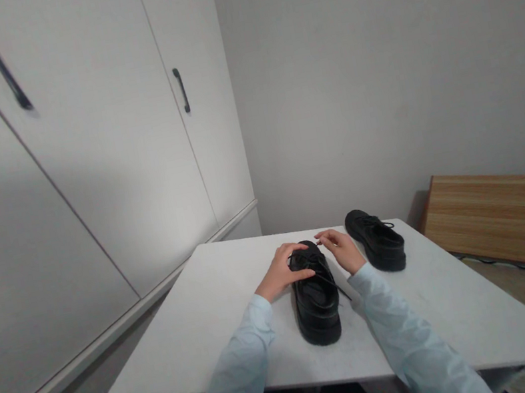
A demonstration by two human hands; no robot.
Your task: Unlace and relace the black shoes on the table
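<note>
White table (197,316), left hand (282,272) touching black shoe (319,318)

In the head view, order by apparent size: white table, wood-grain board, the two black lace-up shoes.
1. White table
2. Wood-grain board
3. Unranked: nearer lace-up shoe and farther lace-up shoe; differing nearness makes their order unsure.

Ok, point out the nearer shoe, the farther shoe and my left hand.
Nearer shoe (318,314): head view, on its heel.
Farther shoe (376,248): head view, on its side.
Left hand (280,272): head view, on the back of the hand.
</note>
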